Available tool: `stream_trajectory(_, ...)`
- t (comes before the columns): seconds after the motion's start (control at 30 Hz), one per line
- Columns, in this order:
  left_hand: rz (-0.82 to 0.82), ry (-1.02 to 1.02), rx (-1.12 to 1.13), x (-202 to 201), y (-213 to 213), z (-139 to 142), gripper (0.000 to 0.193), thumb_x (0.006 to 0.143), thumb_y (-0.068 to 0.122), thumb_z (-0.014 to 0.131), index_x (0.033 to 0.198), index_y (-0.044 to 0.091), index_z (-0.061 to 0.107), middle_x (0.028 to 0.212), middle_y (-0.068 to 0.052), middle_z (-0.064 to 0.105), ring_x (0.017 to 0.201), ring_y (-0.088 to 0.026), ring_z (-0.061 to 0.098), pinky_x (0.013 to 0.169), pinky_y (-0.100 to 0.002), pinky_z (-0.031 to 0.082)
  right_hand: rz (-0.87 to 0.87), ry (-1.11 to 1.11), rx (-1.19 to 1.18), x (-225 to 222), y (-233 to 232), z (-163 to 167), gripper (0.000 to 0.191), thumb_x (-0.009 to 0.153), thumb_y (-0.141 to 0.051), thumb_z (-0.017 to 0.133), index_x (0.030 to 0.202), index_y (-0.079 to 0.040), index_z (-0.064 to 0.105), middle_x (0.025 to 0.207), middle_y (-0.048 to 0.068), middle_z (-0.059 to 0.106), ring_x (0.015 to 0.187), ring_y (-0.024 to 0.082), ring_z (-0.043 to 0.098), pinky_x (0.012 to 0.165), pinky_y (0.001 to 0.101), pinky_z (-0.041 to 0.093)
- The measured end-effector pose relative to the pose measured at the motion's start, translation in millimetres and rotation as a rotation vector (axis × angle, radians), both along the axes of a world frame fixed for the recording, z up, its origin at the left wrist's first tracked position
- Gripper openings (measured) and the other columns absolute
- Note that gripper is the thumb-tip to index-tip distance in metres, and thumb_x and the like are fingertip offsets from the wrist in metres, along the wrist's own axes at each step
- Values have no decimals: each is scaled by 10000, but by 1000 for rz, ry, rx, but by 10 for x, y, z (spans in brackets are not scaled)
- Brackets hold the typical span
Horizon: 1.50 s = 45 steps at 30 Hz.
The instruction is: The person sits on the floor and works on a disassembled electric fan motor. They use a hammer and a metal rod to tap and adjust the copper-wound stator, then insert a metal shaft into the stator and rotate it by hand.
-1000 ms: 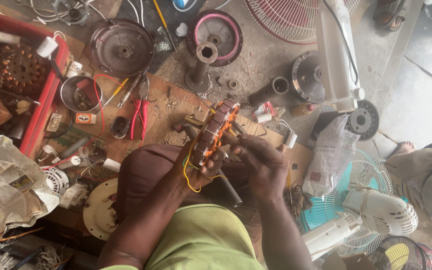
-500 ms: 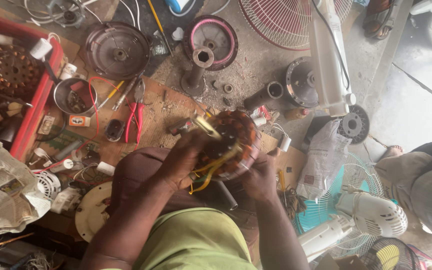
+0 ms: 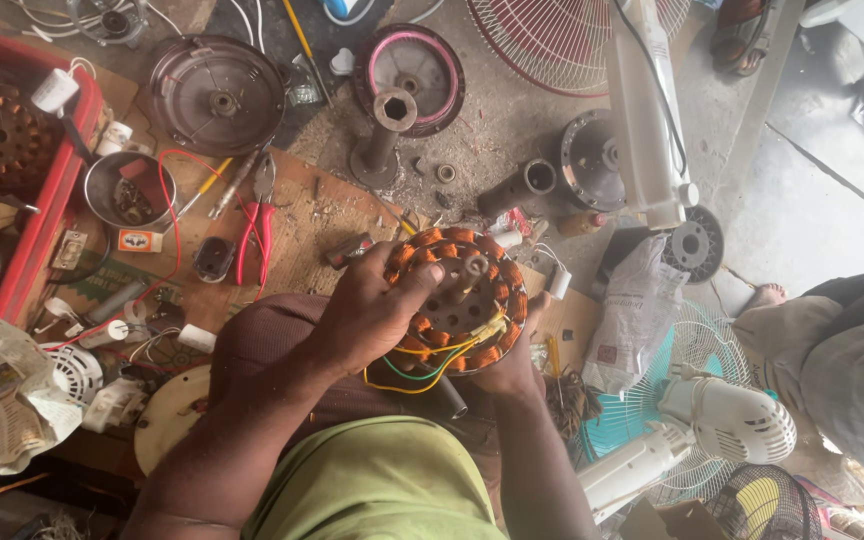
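I hold a round fan-motor stator (image 3: 464, 300) over my lap, its flat face turned up toward me. Orange copper coils ring its metal core, and yellow and green wires (image 3: 422, 365) trail from its near edge. My left hand (image 3: 372, 310) grips its left rim, thumb across the coils. My right hand (image 3: 512, 365) cups it from below on the right side, mostly hidden behind the stator.
Red-handled pliers (image 3: 252, 230) and screwdrivers lie on the wooden board (image 3: 302, 220). Motor covers (image 3: 217, 95), a pink-rimmed housing (image 3: 412, 75), a metal bowl (image 3: 132, 190), a red crate (image 3: 37, 230) and fan parts (image 3: 712, 420) surround me. Another person's leg (image 3: 842, 360) is at right.
The stator was held edge-on a second ago; I have turned it so its flat face points up. Both hands shifted around its rim.
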<state>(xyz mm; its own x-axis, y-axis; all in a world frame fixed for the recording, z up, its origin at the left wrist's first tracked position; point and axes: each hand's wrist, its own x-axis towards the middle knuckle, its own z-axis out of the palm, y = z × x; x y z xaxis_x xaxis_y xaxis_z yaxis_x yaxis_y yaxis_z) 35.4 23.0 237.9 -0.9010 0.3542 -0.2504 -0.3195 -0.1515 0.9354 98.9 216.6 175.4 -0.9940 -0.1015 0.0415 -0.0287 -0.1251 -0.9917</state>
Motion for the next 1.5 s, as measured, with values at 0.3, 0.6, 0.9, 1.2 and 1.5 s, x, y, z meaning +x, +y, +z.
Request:
stream_trajectory(0.3, 59, -55, -148, 2, 99, -3, 391, 929, 286, 624, 1179, -13, 642, 1022, -88, 757, 930, -128, 720, 850, -306, 587, -123, -31, -109, -52, -144, 75, 870, 920, -485, 760, 1548, -50, 347, 1485, 165, 518, 1354, 313, 524, 1166, 471, 354)
stream_trajectory(0.6, 38, -21, -305, -26, 59, -14, 425, 891, 322, 648, 1153, -13, 641, 983, -109, 766, 926, -175, 743, 839, -330, 584, -83, -295, -692, -89, -1, -346, 977, 930, -812, 113, 1576, -114, 336, 1553, 153, 458, 1422, 319, 463, 1214, 477, 337)
stream_trajectory(0.9, -60, 215, -575, -167, 12, 74, 409, 926, 397, 712, 1054, 9, 698, 928, -122, 748, 914, -232, 751, 885, -381, 569, 6, -305, -481, -225, -102, -43, 663, 1014, -432, 596, 1523, -62, 385, 1486, 179, 522, 1333, 339, 559, 1118, 474, 474)
stream_trajectory(1.2, -40, 1133, -680, 188, -44, 277, 738, 533, 301, 850, 1129, -64, 611, 1097, -225, 617, 981, -432, 662, 880, -507, 522, -51, -36, 282, -253, -234, -76, 481, 909, -89, 719, 1358, -9, 567, 1324, 149, 655, 1200, 253, 645, 1017, 391, 523)
stream_trajectory(1.5, 31, 481, -639, 176, -136, -256, 155, 769, 9, 706, 921, -11, 682, 834, -165, 698, 794, -307, 718, 716, -438, 538, 176, -564, -325, -103, 14, -212, 489, 935, -118, 688, 1375, 63, 573, 1291, 199, 677, 1185, 288, 651, 1021, 403, 537)
